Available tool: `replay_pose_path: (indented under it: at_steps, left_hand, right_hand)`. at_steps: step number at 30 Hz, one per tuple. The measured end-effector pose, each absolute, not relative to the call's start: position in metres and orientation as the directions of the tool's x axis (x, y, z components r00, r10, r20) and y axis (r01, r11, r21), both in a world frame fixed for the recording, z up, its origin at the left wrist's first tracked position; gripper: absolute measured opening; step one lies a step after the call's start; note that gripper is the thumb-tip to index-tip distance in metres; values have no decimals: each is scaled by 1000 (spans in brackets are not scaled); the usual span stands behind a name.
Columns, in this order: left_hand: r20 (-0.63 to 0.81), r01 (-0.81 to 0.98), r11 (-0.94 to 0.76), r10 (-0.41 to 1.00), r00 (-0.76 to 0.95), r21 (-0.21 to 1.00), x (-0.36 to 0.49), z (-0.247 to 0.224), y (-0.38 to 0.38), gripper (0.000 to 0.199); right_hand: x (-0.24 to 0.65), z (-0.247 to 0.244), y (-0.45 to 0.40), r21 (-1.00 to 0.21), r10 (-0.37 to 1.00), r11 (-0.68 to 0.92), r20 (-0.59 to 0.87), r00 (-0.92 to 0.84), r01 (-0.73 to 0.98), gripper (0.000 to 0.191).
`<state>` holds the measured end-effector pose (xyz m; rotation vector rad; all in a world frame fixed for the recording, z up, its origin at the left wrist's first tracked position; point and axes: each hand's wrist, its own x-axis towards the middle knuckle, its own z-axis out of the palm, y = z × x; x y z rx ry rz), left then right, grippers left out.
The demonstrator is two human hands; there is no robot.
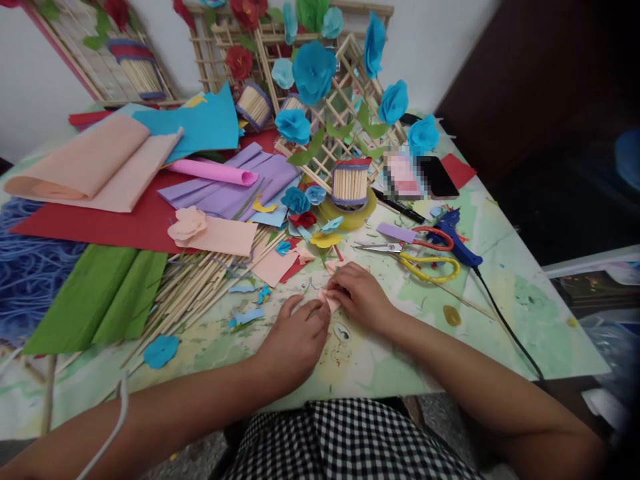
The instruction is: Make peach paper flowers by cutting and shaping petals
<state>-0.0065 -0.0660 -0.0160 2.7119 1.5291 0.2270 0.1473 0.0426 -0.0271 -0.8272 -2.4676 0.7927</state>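
Both hands meet over a small pink paper piece (331,298) lying near the front edge of the counter (520,313). The left hand (295,337) presses down on its near end with curled fingers, and the right hand (361,295) pinches its far end between fingertips. Just beyond the right hand lie yellow-handled scissors (425,261) and a blue glue gun (457,240). Bamboo sticks (200,283) fan out to the left, beside green paper (100,293).
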Motion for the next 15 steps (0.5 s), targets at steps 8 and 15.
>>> replay_pose_path:
  at_steps: [8,15]
  left_hand:
    - [179,832,-555,818,547,-7,-7,-23,-66,27]
    - [211,826,-563,804,556,-32,-7,-22,-67,28]
  right_hand:
    - [145,-28,43,-596,664,656,162,-730,464,5]
    - [142,-27,42,-562,665,666,150,-731,491,7]
